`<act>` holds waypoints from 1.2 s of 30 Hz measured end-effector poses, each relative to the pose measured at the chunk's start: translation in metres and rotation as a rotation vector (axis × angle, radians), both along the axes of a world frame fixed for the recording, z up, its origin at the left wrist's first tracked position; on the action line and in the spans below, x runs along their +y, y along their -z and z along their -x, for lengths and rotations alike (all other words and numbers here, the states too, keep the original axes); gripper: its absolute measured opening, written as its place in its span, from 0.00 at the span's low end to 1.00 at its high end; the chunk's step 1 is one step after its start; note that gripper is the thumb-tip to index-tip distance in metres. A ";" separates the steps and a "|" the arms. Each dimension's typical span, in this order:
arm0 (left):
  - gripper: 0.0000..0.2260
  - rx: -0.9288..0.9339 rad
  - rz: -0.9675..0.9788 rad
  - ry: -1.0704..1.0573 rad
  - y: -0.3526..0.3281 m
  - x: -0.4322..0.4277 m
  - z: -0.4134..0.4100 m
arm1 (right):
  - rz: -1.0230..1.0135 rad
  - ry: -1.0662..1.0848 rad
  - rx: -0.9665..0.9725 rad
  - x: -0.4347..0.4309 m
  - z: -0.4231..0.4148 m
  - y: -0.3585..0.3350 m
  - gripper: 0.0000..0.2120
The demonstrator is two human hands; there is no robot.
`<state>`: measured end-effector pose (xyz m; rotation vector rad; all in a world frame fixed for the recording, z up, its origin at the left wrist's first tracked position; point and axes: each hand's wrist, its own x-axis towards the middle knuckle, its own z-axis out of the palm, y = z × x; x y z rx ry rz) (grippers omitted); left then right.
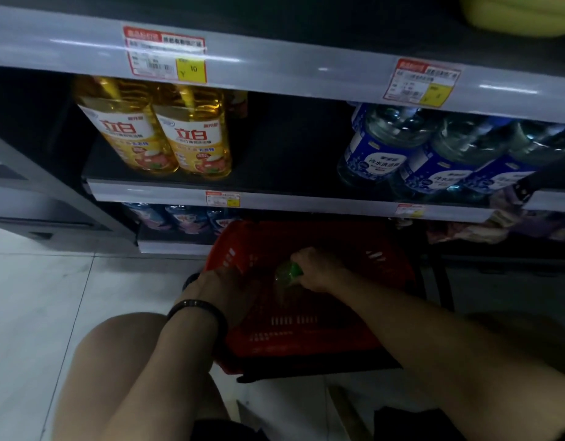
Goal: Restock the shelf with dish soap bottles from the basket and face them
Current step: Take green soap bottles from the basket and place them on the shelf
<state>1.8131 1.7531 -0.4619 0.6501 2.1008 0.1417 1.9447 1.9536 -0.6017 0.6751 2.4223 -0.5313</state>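
The fingers of the right hand (319,268) are curled tight round the neck of a bottle (282,281), just under its green cap (292,271). The body below looks pale and see-through, but it is too blurred for me to read a label. The bottle is inside the basket (306,340), towards its far left corner. The left hand (223,289) dips over the basket's left rim, just beside the bottle. Its fingers run into shadow, and I cannot tell whether they are spread or holding anything. A thin black bracelet (196,308) rings that wrist, close to the basket's left wall.

The basket is red moulded plastic with walls pierced by rows of small slots, and a black bar (306,374) lies along its near edge. It stands on a floor (36,297) of pale, glossy tiles, with a bare knee (115,361) just to its left.

Above the basket runs the shelf (306,203), fronted by a smooth grey rail with small paper price tags (223,198). Up and to the left of the basket stand two yellow bottles (160,132) — clear plastic full of amber liquid, white-and-red labels, shoulder to shoulder. Up and to the right is a row of blue-labelled bottles (379,148), rounded, clear and glinting.
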 end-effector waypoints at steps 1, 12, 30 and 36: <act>0.19 0.019 -0.007 0.010 -0.003 -0.001 -0.001 | 0.009 -0.022 0.023 0.001 -0.001 -0.011 0.19; 0.37 0.035 -0.264 -0.027 -0.019 -0.004 -0.028 | 0.049 0.045 0.486 -0.009 -0.033 -0.204 0.15; 0.28 -0.183 -1.288 -0.371 -0.212 0.000 -0.076 | 0.162 0.170 1.069 -0.018 -0.055 -0.458 0.20; 0.20 -0.306 -1.332 -0.460 -0.270 0.030 -0.048 | 0.488 0.262 0.985 -0.003 -0.056 -0.433 0.45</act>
